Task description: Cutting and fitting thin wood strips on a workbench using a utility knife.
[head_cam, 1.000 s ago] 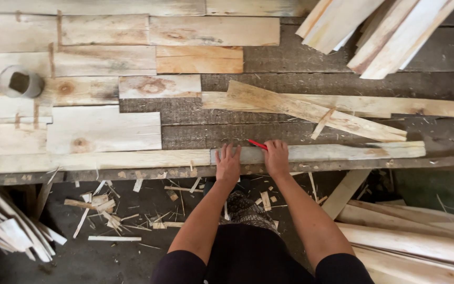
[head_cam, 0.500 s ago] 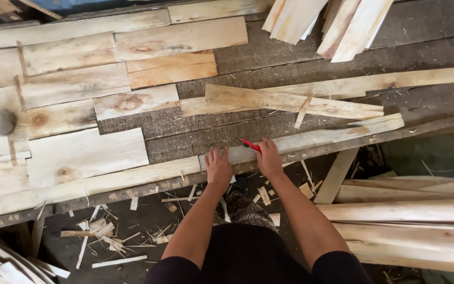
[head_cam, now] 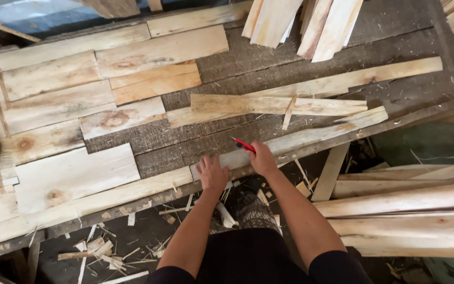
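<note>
A red pencil (head_cam: 244,145) is lying tip-first on a pale plank (head_cam: 311,135) at the worktop's (head_cam: 227,58) near edge, the right hand (head_cam: 262,159) pinching it in a narrow grip. At nine o'clock, the left hand (head_cam: 212,173) is pressing flat, fingers spread, holding nothing.

— One view only here: the camera sits on the person's head and looks almost straight down over the edge of the workbench (head_cam: 300,63).

— How near is it?

— Close enough that both forearms run up from the bottom edge, with the left hand (head_cam: 212,173) and right hand (head_cam: 262,158) just below centre. The frame is tilted, so the bench edge slants up to the right.

— And beyond the bench?

— Below the edge, the littered floor (head_cam: 148,231) shows; stacked planks (head_cam: 411,210) fill the lower right.
</note>
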